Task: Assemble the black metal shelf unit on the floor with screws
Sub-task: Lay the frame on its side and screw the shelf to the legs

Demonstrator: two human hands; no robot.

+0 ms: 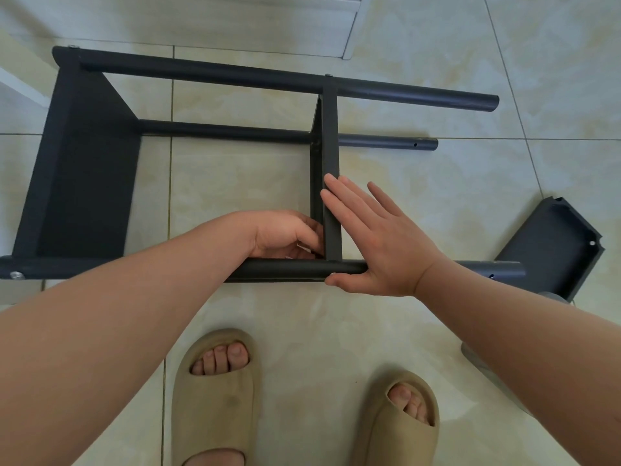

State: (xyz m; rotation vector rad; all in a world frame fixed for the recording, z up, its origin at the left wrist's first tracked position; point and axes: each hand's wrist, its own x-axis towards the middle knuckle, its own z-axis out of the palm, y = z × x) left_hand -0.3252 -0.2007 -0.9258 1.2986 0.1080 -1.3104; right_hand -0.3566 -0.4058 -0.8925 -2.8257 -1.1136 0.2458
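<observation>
A home interior, glossy beige marble-look floor tiles, white skirting board, tan house slippers

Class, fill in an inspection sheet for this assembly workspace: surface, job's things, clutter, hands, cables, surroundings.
Surface: beige tiled floor.
Job's things: black shelf frame lying on its side, middle shelf between its tubes; loose shelf panel at right; screw in near tube's left end.
Clutter: nothing seen.
Hands: right hand flat against middle shelf, thumb under near tube; left hand curled at the joint, contents hidden.
Cables: nothing seen.
Surroundings: white furniture base behind; tan sandals.
</observation>
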